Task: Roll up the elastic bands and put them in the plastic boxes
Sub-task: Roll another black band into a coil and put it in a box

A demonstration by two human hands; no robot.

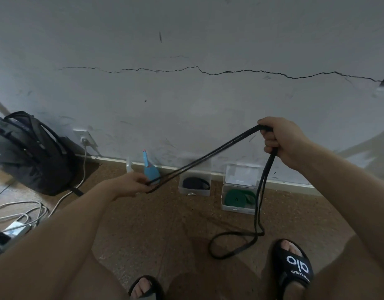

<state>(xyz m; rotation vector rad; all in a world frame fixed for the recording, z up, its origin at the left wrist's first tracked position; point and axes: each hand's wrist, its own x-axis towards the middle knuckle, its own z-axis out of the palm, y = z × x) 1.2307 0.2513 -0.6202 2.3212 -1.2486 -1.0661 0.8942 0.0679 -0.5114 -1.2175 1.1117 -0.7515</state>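
A long black elastic band stretches between my two hands. My left hand pinches its lower end, low and left of centre. My right hand grips the band higher up on the right, fingers curled round it. From that hand the rest of the band hangs down and loops on the floor near my right foot. By the wall stand two clear plastic boxes: one holds a rolled black band, the other, lid raised, holds a rolled green band.
A black backpack leans on the wall at left, with white cables and a power strip on the floor below it. A blue spray bottle stands at the skirting. My feet in black slides are at the bottom. Brown carpet covers the floor.
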